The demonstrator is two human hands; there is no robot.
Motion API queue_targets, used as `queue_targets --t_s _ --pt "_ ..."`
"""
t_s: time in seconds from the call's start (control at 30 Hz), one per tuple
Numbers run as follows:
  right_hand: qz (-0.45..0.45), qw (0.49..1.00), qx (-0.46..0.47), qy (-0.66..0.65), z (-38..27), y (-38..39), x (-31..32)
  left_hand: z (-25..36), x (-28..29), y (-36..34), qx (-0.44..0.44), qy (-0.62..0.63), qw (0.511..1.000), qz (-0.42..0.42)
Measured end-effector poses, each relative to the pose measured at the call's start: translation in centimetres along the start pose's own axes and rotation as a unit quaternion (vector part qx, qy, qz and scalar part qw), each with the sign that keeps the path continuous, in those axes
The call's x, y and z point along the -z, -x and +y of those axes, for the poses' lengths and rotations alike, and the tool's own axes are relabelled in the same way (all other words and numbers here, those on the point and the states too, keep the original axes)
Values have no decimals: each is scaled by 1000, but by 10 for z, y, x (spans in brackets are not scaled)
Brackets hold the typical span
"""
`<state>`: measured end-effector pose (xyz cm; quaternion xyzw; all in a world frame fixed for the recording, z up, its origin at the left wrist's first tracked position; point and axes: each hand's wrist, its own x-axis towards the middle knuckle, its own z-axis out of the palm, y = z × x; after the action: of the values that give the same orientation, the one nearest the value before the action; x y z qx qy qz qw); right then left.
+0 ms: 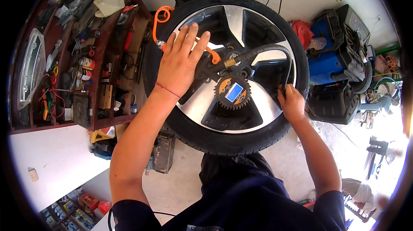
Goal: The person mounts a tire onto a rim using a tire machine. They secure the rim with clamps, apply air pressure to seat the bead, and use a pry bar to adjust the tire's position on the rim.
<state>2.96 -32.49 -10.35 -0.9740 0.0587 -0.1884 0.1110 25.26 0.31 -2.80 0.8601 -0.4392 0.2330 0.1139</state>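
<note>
Your left hand (180, 61) lies flat w/ fingers spread, palm down over the black pistol-style body of the tyre inflator (205, 68), pressing it toward the wheel rather than wrapped round it. Its round digital gauge w/ the gear-toothed black-and-orange rim and blue screen (232, 92) sits just right of your wrist, near the hub. Your right hand (291, 102) is closed round the black rubber hose (275, 52) where it drops to the rim on the right side; whether the chuck is seated on a valve there, can't tell, fingers hide it. The big black tyre on its silver-and-black alloy wheel (254, 24) fills the middle, standing in front of you. An orange coiled air line (160, 18) loops at the wheel's far left. Handling, as I judge it: wheel is heavy and stiff, best taken by the tread at both sides; hose is stiff-ish rubber that springs back, so hold near the end; gauge face prob. fragile, grip the body instead. Brown wooden tool shelf (112, 41) is left, blue-and-black machine (333, 65) right.
</note>
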Motion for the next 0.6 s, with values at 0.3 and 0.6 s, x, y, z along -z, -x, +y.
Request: queue_targets --t_s 0.3,0.6 --pt "-5 1000 -1 16 -2 2 0 -3 -3 4 2 17 1000 15" --pt "-7 1000 -4 15 -3 1 1 -7 -3 5 -5 7 1000 15"
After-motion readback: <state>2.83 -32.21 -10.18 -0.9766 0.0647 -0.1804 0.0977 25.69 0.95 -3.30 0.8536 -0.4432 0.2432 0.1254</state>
